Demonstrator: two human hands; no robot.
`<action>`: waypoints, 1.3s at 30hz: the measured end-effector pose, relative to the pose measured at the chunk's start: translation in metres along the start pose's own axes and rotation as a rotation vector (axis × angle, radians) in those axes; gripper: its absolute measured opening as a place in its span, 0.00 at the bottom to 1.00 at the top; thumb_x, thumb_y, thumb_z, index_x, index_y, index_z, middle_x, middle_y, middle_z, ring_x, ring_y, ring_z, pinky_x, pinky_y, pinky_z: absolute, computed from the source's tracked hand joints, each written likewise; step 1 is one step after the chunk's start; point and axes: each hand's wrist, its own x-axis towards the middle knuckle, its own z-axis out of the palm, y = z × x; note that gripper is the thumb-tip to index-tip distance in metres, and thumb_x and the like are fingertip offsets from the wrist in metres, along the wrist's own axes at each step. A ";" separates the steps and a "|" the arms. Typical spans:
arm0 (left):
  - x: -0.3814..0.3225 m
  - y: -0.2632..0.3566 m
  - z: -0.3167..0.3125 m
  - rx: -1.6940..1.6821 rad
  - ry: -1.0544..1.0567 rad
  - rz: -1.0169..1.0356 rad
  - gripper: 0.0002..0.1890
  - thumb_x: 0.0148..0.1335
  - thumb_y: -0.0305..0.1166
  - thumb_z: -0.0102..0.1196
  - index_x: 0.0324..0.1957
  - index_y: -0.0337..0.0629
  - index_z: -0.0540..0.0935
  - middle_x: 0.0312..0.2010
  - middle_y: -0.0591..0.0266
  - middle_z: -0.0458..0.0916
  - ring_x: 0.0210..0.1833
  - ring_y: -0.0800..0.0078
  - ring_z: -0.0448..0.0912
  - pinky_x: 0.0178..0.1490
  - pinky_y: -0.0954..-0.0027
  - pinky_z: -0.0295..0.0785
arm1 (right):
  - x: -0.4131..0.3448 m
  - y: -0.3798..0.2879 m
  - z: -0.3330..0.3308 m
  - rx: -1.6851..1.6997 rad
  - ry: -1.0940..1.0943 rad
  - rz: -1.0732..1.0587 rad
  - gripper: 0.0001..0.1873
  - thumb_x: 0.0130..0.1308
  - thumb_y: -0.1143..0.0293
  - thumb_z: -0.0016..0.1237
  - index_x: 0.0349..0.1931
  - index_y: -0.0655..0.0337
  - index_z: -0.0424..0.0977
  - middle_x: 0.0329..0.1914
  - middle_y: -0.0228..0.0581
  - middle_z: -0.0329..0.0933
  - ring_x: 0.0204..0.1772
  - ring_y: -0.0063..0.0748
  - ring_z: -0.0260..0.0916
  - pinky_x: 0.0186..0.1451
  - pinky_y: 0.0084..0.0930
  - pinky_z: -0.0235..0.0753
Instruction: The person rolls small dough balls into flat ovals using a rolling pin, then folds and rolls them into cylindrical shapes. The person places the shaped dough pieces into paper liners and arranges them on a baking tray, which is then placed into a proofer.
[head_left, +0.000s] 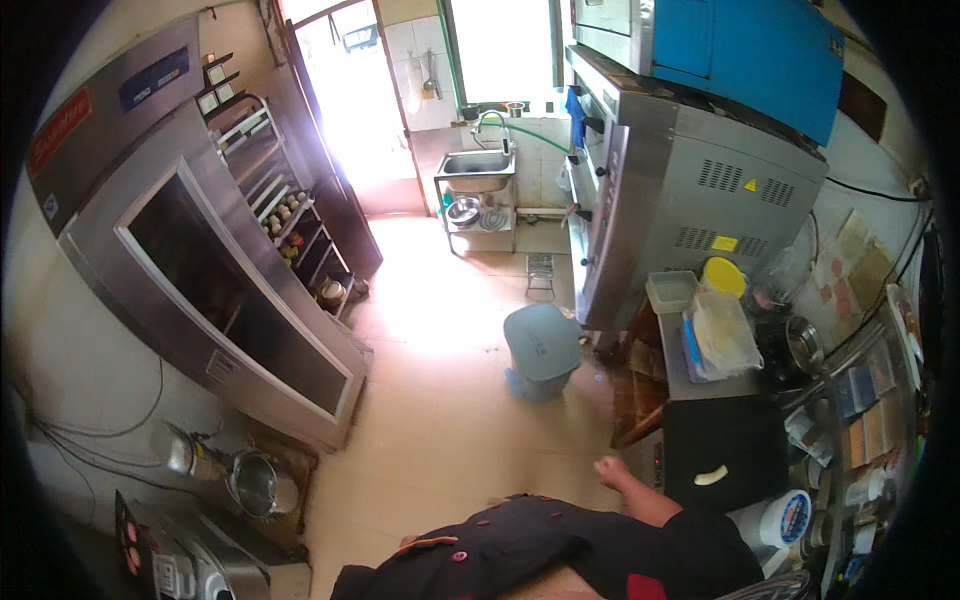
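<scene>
My right hand (613, 473) hangs low at the right of my body, over the tiled floor and beside the front edge of a dark flat-topped unit. Its fingers look curled, and I see nothing in them. On that dark top (720, 427) lies a pale curved piece (710, 475), possibly food. My left hand is out of view; the dark jacket (525, 540) with round buttons fills the bottom of the view. Ahead on the floor stands a grey-green lidded bin (541, 345).
A tall steel cabinet (285, 322) and a tray rack (300, 225) stand left. Ahead are an open doorway and a steel sink (477, 165). Right are a large deck oven (720, 187), a counter with plastic tubs (671, 291) and shelves of containers. A metal mixer bowl (255, 484) stands lower left.
</scene>
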 end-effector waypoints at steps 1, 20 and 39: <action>0.027 0.016 -0.013 -0.085 0.007 0.026 0.15 0.66 0.42 0.58 0.35 0.44 0.93 0.27 0.56 0.89 0.29 0.66 0.86 0.35 0.59 0.81 | 0.006 0.031 0.009 -0.094 -0.065 0.033 0.12 0.65 0.61 0.60 0.36 0.62 0.82 0.32 0.53 0.84 0.38 0.54 0.83 0.43 0.46 0.82; 0.351 0.311 -0.269 -0.400 0.171 -0.073 0.11 0.68 0.34 0.60 0.47 0.47 0.91 0.32 0.57 0.89 0.30 0.69 0.87 0.38 0.64 0.82 | 0.446 -0.179 -0.048 -0.261 -0.481 0.091 0.16 0.57 0.54 0.57 0.25 0.58 0.86 0.26 0.44 0.85 0.30 0.45 0.81 0.40 0.39 0.80; 0.819 0.661 -0.504 -0.098 -0.139 0.048 0.20 0.62 0.50 0.60 0.38 0.42 0.90 0.34 0.56 0.88 0.31 0.70 0.84 0.36 0.63 0.80 | 0.768 -0.378 -0.070 -0.335 -0.276 0.131 0.18 0.69 0.54 0.54 0.40 0.60 0.87 0.40 0.48 0.87 0.46 0.53 0.85 0.48 0.50 0.83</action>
